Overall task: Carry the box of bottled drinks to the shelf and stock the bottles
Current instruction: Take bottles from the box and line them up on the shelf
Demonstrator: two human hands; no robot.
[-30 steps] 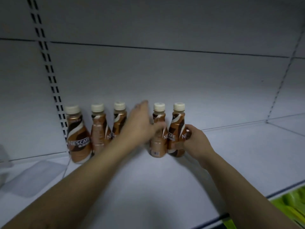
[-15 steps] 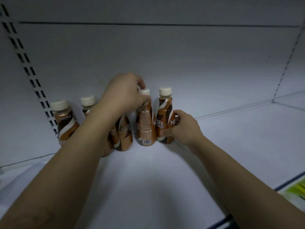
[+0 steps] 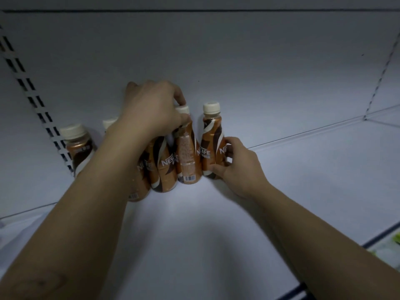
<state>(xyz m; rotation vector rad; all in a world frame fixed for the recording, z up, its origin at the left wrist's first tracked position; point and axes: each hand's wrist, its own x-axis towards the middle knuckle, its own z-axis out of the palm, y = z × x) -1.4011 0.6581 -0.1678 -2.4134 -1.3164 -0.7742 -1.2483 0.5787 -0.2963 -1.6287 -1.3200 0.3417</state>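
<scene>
Both arms reach a little deeper than a moment ago, and the bottles now stand bunched closer together under the left hand. Nearest are two bare forearms stretched over the white shelf. Next comes the right hand, curled around the lower part of the rightmost bottle, with the thumb at its bottom and the fingers on its side. Further in, the left hand sits on top of the bunch, its fingers pinching the cream cap of the barcode bottle. Just left of that stands the label bottle, touching its neighbour. Off to the left, by the slotted rail, the far-left bottle stands alone. Behind them all is the plain back wall.
</scene>
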